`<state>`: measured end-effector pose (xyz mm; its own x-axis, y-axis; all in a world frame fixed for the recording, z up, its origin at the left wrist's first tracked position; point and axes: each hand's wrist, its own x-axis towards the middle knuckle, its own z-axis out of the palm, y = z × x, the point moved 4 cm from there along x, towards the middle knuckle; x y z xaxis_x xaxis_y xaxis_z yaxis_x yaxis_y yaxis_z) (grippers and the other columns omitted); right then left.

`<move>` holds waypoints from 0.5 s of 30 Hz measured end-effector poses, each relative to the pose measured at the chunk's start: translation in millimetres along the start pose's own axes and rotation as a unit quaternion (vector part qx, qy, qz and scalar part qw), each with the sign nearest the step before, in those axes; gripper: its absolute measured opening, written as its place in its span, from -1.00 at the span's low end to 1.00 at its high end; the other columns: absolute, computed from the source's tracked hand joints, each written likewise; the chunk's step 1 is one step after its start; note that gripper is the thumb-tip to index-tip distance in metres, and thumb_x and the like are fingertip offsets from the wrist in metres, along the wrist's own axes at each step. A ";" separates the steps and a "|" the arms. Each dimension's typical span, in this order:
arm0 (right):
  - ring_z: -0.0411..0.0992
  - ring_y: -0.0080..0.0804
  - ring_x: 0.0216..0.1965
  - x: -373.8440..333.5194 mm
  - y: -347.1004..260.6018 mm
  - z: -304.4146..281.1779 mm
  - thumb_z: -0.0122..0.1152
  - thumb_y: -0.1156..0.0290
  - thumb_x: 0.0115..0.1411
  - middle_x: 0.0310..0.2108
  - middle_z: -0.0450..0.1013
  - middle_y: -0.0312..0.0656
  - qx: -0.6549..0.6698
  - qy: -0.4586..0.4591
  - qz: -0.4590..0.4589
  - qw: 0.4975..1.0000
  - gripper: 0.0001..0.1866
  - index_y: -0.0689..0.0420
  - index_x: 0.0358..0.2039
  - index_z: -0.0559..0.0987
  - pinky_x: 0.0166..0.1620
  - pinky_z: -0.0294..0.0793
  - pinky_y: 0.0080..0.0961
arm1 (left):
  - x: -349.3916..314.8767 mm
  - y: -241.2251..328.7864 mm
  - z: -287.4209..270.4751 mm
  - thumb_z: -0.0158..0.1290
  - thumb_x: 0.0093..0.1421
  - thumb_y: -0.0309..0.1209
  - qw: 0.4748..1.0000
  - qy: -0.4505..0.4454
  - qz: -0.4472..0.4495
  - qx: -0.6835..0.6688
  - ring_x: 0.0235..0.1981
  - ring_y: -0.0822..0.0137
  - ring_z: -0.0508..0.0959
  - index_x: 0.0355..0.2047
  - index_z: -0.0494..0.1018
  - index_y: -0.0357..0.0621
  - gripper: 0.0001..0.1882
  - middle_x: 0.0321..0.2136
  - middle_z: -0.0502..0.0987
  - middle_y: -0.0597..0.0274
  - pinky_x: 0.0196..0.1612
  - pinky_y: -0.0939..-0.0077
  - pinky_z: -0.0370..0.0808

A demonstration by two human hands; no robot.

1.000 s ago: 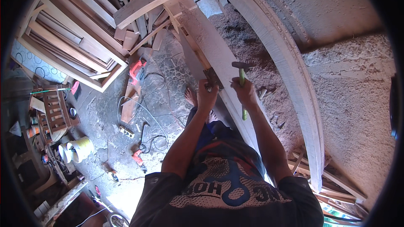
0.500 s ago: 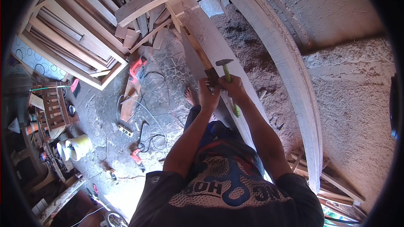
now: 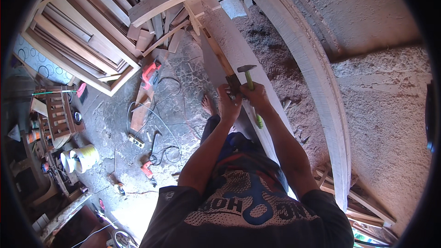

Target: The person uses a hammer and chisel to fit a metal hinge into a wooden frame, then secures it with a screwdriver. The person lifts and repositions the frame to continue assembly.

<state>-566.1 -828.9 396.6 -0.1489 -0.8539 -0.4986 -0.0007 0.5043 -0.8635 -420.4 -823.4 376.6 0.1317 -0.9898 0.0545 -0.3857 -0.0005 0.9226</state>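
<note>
The left hand (image 3: 229, 104) pinches a dark piece (image 3: 234, 83) on the long wood (image 3: 215, 49). The right hand (image 3: 258, 97) grips the green hammer (image 3: 249, 79). This looks like lining up; next calls for keeping the piece still.

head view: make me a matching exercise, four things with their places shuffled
1. Green-handled metal-headed hammer
2. Small dark flat plate
3. Yellow-and-white round bucket
4. Pale wooden angular frame

A. Upper left of the view
B. At the fingertips of the left hand
C. Gripped in the right hand
D. Lower left of the view

Pairs: 1-C, 2-B, 3-D, 4-A
</note>
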 end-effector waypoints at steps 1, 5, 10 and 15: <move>0.46 -0.55 -0.39 -1.2 -2.1 1.1 0.33 0.38 0.24 -0.43 0.56 -0.26 -0.002 0.001 0.001 1.000 -0.78 0.29 -0.23 0.67 -0.29 0.46 -0.47 | -0.1 -1.3 -0.1 0.28 -0.02 -0.31 1.000 -0.001 -0.008 -0.012 -0.33 0.25 0.49 0.01 0.33 -0.10 -0.42 -0.41 0.52 0.25 -0.18 0.23 0.35; 0.46 -0.55 -0.39 -1.5 -1.8 0.1 0.33 0.39 0.23 -0.43 0.56 -0.26 -0.009 0.007 0.002 1.000 -0.79 0.29 -0.23 0.67 -0.29 0.46 -0.47 | 0.2 2.4 0.3 0.28 -0.02 -0.32 0.999 -0.005 -0.027 -0.029 -0.33 0.25 0.49 0.01 0.33 -0.09 -0.43 -0.40 0.53 0.24 -0.20 0.24 0.35; 0.48 -0.53 -0.36 3.3 4.5 -1.3 0.36 0.39 0.20 -0.41 0.57 -0.25 -0.018 0.007 -0.035 0.999 -0.78 0.30 -0.24 0.67 -0.25 0.49 -0.45 | -1.9 12.6 -1.2 0.20 0.12 -0.41 0.999 -0.023 0.022 -0.023 -0.30 0.10 0.54 0.03 0.33 -0.06 -0.54 -0.33 0.50 0.12 -0.20 0.20 0.45; 0.50 -0.51 -0.37 10.8 8.1 1.4 0.41 0.35 0.15 -0.44 0.58 -0.22 -0.067 0.005 -0.065 0.996 -0.74 0.29 -0.27 0.66 -0.26 0.50 -0.42 | 0.5 3.4 0.1 0.14 0.20 -0.44 0.997 -0.038 0.068 -0.014 -0.25 0.01 0.55 -0.15 0.45 -0.09 -0.79 -0.29 0.49 0.06 -0.16 0.20 0.47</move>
<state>-566.4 -834.2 384.1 -0.1485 -0.9118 -0.3828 -0.1527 0.4036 -0.9021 -421.7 -823.9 379.7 0.0106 -0.9883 0.1524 -0.3698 0.1377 0.9189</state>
